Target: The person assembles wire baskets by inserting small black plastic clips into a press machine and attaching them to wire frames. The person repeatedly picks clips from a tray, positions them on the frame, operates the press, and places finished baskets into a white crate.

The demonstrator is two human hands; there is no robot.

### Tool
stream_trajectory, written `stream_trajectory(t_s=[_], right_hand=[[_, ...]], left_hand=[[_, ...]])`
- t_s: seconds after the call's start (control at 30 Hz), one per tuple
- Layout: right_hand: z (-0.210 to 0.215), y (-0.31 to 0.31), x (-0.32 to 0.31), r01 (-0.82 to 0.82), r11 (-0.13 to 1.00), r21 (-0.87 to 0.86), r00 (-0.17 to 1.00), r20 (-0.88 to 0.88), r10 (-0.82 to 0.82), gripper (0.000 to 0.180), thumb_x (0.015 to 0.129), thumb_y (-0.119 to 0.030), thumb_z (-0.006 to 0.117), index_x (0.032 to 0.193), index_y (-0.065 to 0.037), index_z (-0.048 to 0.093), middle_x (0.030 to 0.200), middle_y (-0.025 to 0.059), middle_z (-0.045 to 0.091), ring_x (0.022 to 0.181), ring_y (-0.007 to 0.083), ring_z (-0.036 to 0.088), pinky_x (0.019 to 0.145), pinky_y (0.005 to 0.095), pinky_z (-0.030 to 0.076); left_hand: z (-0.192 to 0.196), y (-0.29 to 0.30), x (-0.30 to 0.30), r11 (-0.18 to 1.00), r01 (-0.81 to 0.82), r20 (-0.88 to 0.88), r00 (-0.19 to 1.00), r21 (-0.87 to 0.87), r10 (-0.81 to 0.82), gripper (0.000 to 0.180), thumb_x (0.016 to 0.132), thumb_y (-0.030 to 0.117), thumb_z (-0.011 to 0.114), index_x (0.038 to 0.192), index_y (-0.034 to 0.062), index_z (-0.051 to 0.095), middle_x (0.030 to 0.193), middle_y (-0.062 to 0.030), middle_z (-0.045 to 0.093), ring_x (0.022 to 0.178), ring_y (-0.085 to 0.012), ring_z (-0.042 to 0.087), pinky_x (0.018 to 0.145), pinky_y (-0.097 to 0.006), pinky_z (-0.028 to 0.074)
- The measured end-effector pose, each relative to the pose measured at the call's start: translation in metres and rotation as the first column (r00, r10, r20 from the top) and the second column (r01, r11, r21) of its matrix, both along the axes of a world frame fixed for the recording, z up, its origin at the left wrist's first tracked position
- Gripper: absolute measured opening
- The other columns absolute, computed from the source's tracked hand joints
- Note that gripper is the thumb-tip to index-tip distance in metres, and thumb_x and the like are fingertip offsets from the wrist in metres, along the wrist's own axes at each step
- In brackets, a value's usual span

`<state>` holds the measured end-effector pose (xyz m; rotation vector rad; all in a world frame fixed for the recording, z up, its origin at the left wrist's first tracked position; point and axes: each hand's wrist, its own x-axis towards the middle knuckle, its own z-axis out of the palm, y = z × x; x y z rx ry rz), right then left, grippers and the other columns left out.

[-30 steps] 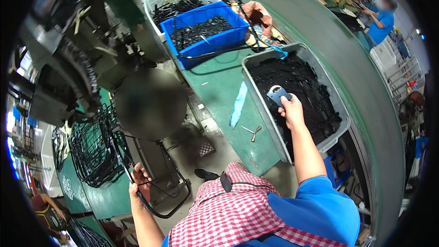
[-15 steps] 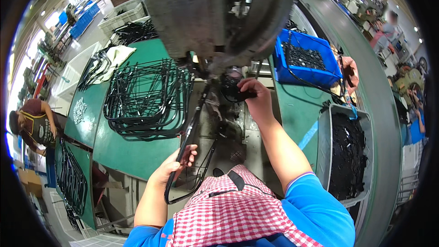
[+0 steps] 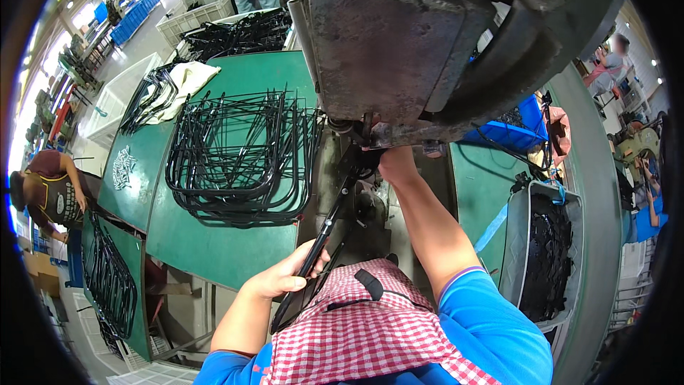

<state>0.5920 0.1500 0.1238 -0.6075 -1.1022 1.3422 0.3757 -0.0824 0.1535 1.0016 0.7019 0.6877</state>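
Observation:
My left hand [image 3: 293, 269] is closed around a black tubular metal frame [image 3: 329, 222], low in front of the checked apron. The frame slants up and away toward the underside of a big worn metal machine [image 3: 385, 50]. My right hand [image 3: 396, 162] reaches in under the machine head, by the frame's far end. Its fingers are hidden there, so what they touch cannot be made out. Left of the machine, a stack of similar black frames [image 3: 222, 196] lies on a green table [image 3: 203, 241].
At the right stand a blue bin [image 3: 529, 110], partly behind the machine, and a grey tub [image 3: 524, 271] of black parts. A pale cloth [image 3: 187, 89] lies on the table's far left. Another person [image 3: 53, 189] works at the left edge.
My right hand has gone from beside the machine to under its head, and its fingers are now hidden. The frame in my left hand has turned. The view has shifted, with the machine looming larger.

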Motion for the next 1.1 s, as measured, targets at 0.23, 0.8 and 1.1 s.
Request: stream_trajectory(t_s=[0.23, 0.8, 1.1], right_hand=[[-0.031, 0.015, -0.004, -0.176, 0.977, -0.119, 0.911, -0.395, 0.116, 0.007, 0.090, -0.010, 0.056, 0.096, -0.007, 0.058, 0.093, 0.0037, 0.060, 0.085, 0.0134, 0.057, 0.073, 0.0269, 0.046], [-0.031, -0.021, 0.030, 0.329, 0.866, -0.377, 0.937, 0.016, -0.349, 0.023, 0.085, 0.006, 0.046, 0.100, -0.004, 0.060, 0.090, 0.0045, 0.061, 0.073, 0.0132, 0.057, 0.062, 0.0257, 0.046], [-0.074, -0.088, 0.092, 0.284, 0.798, -0.531, 0.954, 0.076, -0.289, 0.032, 0.076, 0.011, 0.043, 0.098, -0.003, 0.061, 0.087, 0.0040, 0.061, 0.068, 0.0113, 0.056, 0.060, 0.0229, 0.043]], left_hand=[[-0.002, 0.002, 0.000, 1.000, 0.000, 0.019, 1.000, 0.025, -0.001, 0.110, 0.069, 0.058, 0.069, 0.147, 0.0017, 0.015, 0.118, -0.0064, 0.041, 0.098, -0.0153, 0.042, 0.087, -0.028, 0.037], [0.007, 0.002, 0.013, 0.998, -0.067, -0.002, 0.998, -0.008, 0.067, 0.108, 0.066, 0.060, 0.069, 0.143, 0.0014, 0.022, 0.108, -0.0007, 0.039, 0.088, -0.0115, 0.039, 0.078, -0.023, 0.036], [0.015, 0.005, 0.008, 0.999, -0.004, -0.075, 0.997, -0.053, 0.000, 0.116, 0.063, 0.059, 0.071, 0.149, 0.0087, 0.012, 0.124, -0.0030, 0.039, 0.101, -0.0138, 0.043, 0.086, -0.027, 0.036]])
